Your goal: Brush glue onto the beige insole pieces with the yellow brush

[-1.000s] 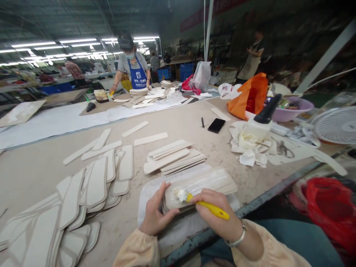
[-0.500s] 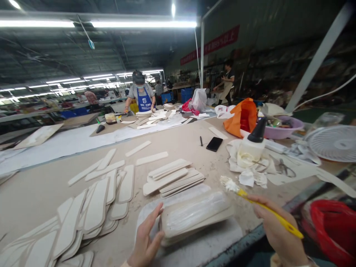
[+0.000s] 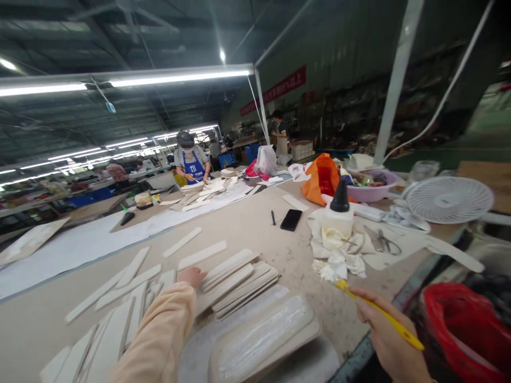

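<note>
My right hand (image 3: 389, 332) is closed around the yellow handle of a brush (image 3: 375, 306). White paste coats the bristles, which are close to crumpled white tissue (image 3: 347, 264). Stretched forward, my left hand (image 3: 192, 276) is at the left end of a stack of pale, round-cornered strips (image 3: 243, 282); its fingers are mostly hidden, so their grip cannot be made out. Nearer me, a wider round-cornered panel (image 3: 263, 330) with a shiny wet white coating lies on top of others on a pale sheet (image 3: 275, 292). More loose strips (image 3: 107, 340) spread over the left side, partly behind my sleeve.
A white glue bottle (image 3: 337, 221) with a black nozzle stands at right, near scissors (image 3: 383, 242) and a phone (image 3: 291, 219). Behind are an orange bag (image 3: 321, 181), a purple basin (image 3: 371, 186) and a fan (image 3: 449, 201). A red bag (image 3: 459, 324) hangs beyond the table edge. A co-worker (image 3: 191, 159) works across.
My left hand has left the coated panel's side and reached forward to the strip stack. The brush stays in my right hand. The view has tilted up and turned right.
</note>
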`<state>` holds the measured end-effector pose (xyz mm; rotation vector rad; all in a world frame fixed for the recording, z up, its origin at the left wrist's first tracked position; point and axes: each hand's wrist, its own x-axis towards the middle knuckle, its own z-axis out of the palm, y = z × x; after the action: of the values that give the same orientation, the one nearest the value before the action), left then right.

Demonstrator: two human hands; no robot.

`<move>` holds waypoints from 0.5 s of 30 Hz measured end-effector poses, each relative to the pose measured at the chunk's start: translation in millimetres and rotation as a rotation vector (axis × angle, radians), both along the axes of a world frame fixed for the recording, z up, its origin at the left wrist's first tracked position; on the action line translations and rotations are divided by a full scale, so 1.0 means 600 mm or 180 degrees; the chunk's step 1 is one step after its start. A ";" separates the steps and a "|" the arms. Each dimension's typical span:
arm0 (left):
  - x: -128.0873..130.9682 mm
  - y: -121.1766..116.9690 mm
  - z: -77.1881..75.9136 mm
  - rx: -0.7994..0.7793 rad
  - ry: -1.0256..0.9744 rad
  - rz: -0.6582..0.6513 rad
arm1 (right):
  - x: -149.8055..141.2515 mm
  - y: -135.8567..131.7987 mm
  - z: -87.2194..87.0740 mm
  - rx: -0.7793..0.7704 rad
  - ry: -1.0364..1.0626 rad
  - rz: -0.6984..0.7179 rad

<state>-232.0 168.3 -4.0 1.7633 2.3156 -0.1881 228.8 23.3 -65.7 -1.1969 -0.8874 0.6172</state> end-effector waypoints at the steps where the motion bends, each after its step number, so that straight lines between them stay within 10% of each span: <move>1: 0.003 0.009 -0.006 -0.0135 0.0076 -0.0006 | 0.000 -0.002 0.004 -0.0058 0.0015 0.0045; 9: 0.004 0.028 -0.009 -0.0536 0.0274 0.0137 | 0.013 -0.009 0.009 -0.0333 -0.0267 0.0293; 15: 0.012 -0.007 0.011 0.0180 -0.0020 0.0284 | 0.014 -0.004 0.004 -0.0172 -0.0414 0.0294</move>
<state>-224.6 164.4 2.4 1.6789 2.4116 -0.1026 237.4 20.7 -63.2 -1.2607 -1.0461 0.6466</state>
